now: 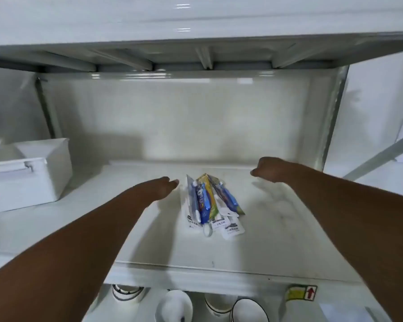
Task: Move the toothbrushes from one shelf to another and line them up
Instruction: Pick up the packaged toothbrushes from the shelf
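A heap of packaged toothbrushes (211,202) in blue, yellow and white card packs lies in the middle of a white shelf (277,228), overlapping one another. My left hand (163,185) hovers just left of the heap, fingers stretched toward it, holding nothing. Off to the heap's right and a little further back is my right hand (269,169), its fingers curled loosely downward and empty. Neither hand touches the packs.
A white plastic bin (28,180) with a handle stands at the shelf's left end. White cups and bowls (247,310) sit on the shelf below. Another shelf board (196,56) hangs overhead. A yellow and red sticker (301,292) marks the front edge.
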Tool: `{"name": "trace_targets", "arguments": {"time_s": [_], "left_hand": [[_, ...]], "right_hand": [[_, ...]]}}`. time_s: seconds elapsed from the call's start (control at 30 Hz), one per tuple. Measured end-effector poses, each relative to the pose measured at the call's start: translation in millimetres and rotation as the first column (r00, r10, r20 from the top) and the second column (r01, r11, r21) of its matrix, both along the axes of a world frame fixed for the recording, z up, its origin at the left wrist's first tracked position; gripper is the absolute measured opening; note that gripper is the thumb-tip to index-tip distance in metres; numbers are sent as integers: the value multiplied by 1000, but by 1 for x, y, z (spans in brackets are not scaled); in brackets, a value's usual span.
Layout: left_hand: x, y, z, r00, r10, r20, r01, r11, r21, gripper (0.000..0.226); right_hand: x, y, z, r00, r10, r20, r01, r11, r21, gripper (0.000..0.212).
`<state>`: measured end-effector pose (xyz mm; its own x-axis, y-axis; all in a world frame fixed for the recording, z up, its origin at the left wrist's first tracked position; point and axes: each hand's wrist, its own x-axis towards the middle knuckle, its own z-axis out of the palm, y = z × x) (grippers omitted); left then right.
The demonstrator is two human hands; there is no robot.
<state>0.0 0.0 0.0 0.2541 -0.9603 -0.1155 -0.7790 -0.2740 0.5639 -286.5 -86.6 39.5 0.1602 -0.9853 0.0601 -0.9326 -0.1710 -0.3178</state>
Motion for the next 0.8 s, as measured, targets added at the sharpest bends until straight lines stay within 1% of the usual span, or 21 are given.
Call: {"name": "trace_targets", "arguments": {"time_s": [0.03, 0.07, 0.17, 0.27, 0.33, 0.43, 0.53, 0.67, 0.73, 0.8], "left_hand": [[-8, -3, -1, 998, -19, -63, 19, 1000, 1, 64], [-14, -8, -3, 998, -18, -59, 18, 1000, -2, 62], [-33, -20, -10, 999, -52, 16, 52, 998, -21, 52], [-37, -35, -19, 996, -45, 79, 42, 998, 38, 48], [-39, -44, -24, 995, -14, 103, 10, 999, 40, 50], [-39, -57, -29, 993, 7, 117, -11, 1000, 29, 49], [-39, -66, -33, 993, 59, 99, -59, 998, -8, 49], [-42, -72, -36, 986, 94, 139, -94, 996, -6, 65], [-44, -74, -36, 975, 107, 196, -111, 994, 5, 75], [-46, -75, -35, 958, 130, 257, -130, 991, -18, 78]], "right_hand": [[5, -3, -8, 1000, 1, 6, -1, 999, 32, 39], [12, -6, -14, 998, -14, 55, 10, 997, 79, 35], [36, -13, -37, 983, 7, 184, -51, 971, 234, 29], [49, -21, -47, 965, 14, 263, -97, 947, 307, 25], [56, -24, -51, 953, 21, 301, -129, 931, 341, 24], [62, -26, -53, 956, 53, 289, -157, 924, 350, 30], [66, -30, -56, 954, 44, 298, -151, 926, 346, 31], [64, -35, -64, 946, 8, 323, -126, 930, 346, 33], [62, -36, -65, 941, -3, 340, -126, 926, 357, 34], [63, -36, -67, 930, -22, 366, -123, 921, 369, 36]]}}
